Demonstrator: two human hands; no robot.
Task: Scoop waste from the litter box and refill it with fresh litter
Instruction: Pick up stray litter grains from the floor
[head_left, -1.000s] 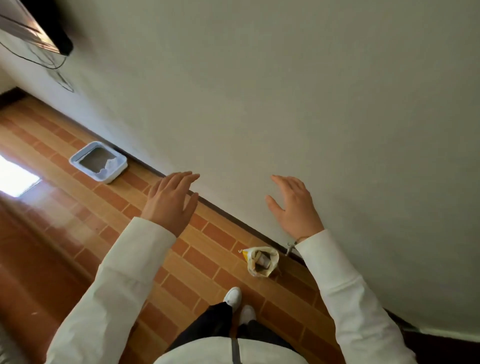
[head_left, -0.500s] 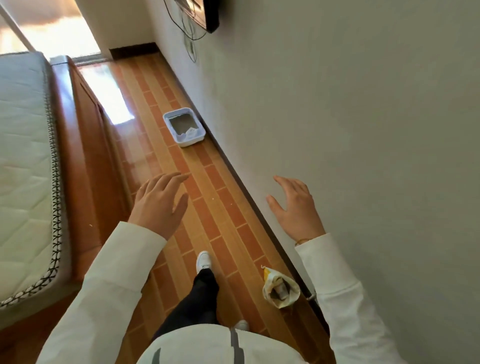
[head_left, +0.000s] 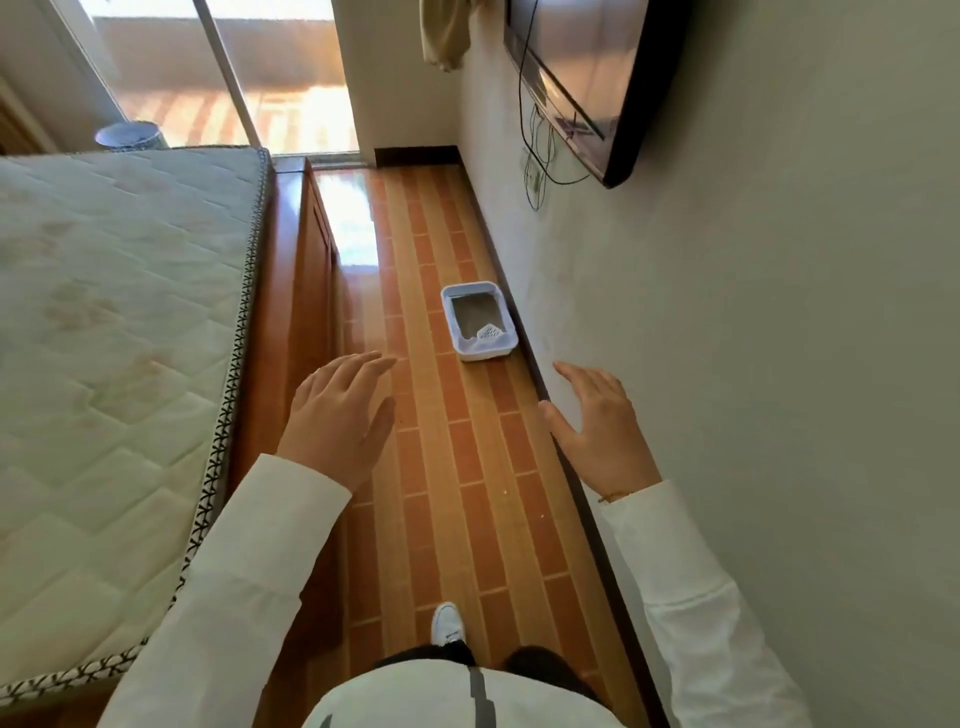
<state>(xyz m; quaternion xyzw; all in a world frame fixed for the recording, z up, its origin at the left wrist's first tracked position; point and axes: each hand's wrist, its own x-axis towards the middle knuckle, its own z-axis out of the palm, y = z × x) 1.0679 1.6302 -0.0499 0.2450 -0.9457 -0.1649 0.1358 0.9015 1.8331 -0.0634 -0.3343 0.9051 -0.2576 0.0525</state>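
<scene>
So the pale blue rectangular plastic litter box (head_left: 479, 321) is seen sitting on the orange brick-patterned tile floor (head_left: 467, 467), pushed up against the dark skirting board at the foot of the grey wall (head_left: 727, 364). It lies straight ahead of both hands and well apart from them, with its long axis running along the wall, away from the person. A white slotted plastic scoop (head_left: 488, 331) looks to be propped in the near right corner of the box.

The right hand (head_left: 597, 426) is held open with fingers spread, nothing in it, close by the wall. The left hand (head_left: 337, 415) is likewise open and empty, held over the floor beside the wooden bed frame (head_left: 291, 312). The right hand is probably the nearer one, since the box is lined up on its side.

Not much can be made out inside the box: grey litter is visible, but no waste can be picked out from here. No bag of fresh litter is in view.
</scene>
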